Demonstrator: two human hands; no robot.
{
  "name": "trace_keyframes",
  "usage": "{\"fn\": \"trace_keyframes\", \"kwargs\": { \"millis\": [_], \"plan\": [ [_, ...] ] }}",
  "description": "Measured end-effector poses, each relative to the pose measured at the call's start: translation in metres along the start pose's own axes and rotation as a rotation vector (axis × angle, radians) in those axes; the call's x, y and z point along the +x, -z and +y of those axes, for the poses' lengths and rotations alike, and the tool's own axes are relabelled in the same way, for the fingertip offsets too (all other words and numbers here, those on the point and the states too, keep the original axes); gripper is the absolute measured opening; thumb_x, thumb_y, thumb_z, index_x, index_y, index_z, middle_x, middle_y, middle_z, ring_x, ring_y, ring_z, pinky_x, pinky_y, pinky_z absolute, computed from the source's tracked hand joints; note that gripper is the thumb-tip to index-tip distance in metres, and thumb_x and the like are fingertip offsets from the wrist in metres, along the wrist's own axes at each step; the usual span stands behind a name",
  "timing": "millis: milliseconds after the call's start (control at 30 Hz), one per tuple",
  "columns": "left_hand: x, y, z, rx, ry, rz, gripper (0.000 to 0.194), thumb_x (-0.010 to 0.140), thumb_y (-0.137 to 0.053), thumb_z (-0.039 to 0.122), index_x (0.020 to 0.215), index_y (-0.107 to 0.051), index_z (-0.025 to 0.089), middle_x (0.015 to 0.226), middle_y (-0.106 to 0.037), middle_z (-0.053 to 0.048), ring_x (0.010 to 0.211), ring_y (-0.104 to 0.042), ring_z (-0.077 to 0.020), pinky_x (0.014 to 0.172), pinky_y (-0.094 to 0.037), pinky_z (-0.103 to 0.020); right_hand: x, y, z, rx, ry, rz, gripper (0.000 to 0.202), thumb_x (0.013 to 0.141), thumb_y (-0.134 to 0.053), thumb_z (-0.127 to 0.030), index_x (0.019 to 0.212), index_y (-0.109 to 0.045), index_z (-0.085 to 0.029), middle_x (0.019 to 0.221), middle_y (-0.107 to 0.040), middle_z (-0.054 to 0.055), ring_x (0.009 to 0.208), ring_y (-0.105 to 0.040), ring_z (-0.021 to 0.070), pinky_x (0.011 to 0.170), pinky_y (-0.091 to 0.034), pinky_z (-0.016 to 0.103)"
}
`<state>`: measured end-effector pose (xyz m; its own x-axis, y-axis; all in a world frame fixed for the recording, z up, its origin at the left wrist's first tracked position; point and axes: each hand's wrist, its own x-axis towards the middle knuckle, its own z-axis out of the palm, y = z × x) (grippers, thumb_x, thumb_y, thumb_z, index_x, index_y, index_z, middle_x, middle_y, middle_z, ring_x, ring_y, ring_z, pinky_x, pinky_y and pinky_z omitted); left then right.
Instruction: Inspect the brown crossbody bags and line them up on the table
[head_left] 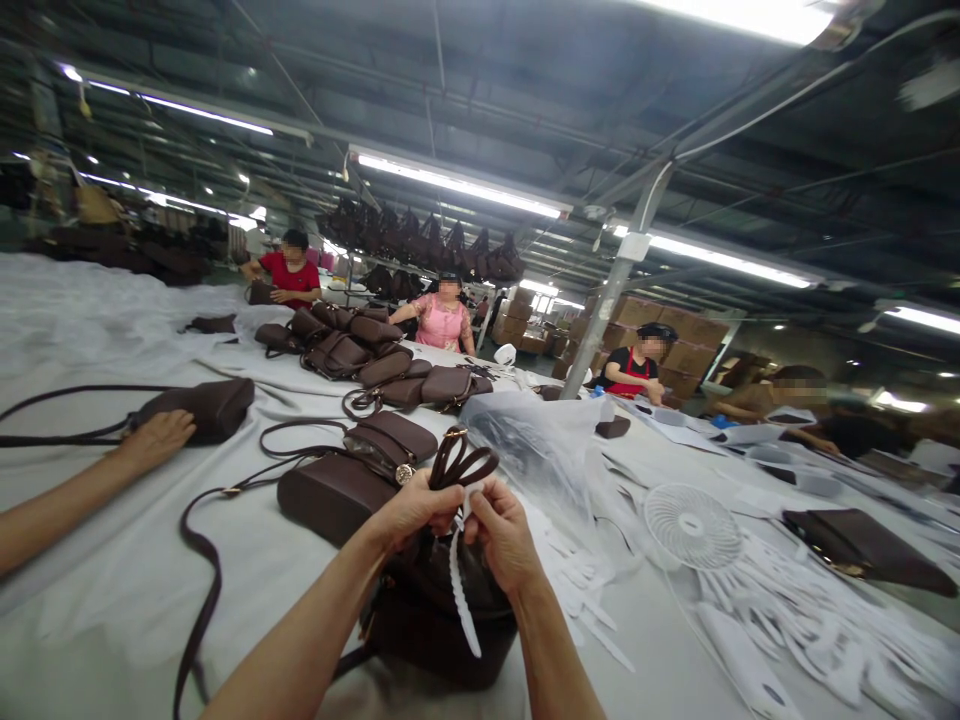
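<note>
A dark brown handbag point(442, 620) sits on the table right in front of me, partly hidden by my forearms. My left hand point(420, 505) is closed around the base of its gathered strap point(461, 462), whose loops stand up above the fingers. Close beside it, my right hand point(499, 530) pinches a narrow white strip point(459, 590) at the strap. The strip's serrated tail hangs down over the bag's front. A round metal watch point(405, 474) or charm shows just behind my left hand; which one I cannot tell.
Another brown bag point(330, 490) lies just behind. At left a co-worker's hand point(161, 437) rests on a bag point(217, 410). Farther back is a bag pile point(345, 340). To the right are clear plastic point(525, 440), a white fan point(694, 527), white strips point(832, 620) and a flat bag point(870, 545).
</note>
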<state>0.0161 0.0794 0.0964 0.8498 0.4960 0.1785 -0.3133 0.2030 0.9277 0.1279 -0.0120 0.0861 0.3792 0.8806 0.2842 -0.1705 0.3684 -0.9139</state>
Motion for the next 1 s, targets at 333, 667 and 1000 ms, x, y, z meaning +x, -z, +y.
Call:
{"fn": "trace_keyframes", "kwargs": {
  "millis": [333,667,1000],
  "plan": [
    [0.000,0.003,-0.001,-0.005,-0.008,-0.024,0.054,0.064,-0.078,0.057,0.058,-0.041,0.018,0.042,-0.032,0.011,0.036,-0.028,-0.0025,0.038,-0.022,-0.019,0.001,-0.001,-0.001,-0.023,-0.016,0.004,0.035,0.074,-0.075,-0.048,0.075,-0.056,-0.019,0.055,-0.056,-0.006,0.042,-0.046,0.0068,0.045,-0.037,0.019],
    [0.007,0.000,-0.007,0.195,-0.196,0.349,0.046,0.062,-0.077,0.053,0.060,-0.050,0.016,0.045,-0.037,0.008,0.041,-0.028,-0.0052,0.041,-0.023,-0.020,0.007,-0.007,0.012,-0.241,0.079,0.060,0.038,0.081,-0.064,-0.057,0.079,-0.061,-0.020,0.056,-0.052,-0.004,0.051,-0.046,0.0119,0.051,-0.040,0.023],
    [0.005,0.000,-0.012,0.276,-0.268,0.285,0.039,0.064,-0.077,0.049,0.072,-0.062,0.014,0.054,-0.047,0.005,0.047,-0.039,-0.0080,0.045,-0.032,-0.020,0.000,-0.009,0.014,-0.476,0.135,0.102,0.048,0.088,-0.047,-0.064,0.075,-0.065,-0.021,0.061,-0.058,0.000,0.054,-0.051,0.0158,0.053,-0.043,0.027]
  ]
}}
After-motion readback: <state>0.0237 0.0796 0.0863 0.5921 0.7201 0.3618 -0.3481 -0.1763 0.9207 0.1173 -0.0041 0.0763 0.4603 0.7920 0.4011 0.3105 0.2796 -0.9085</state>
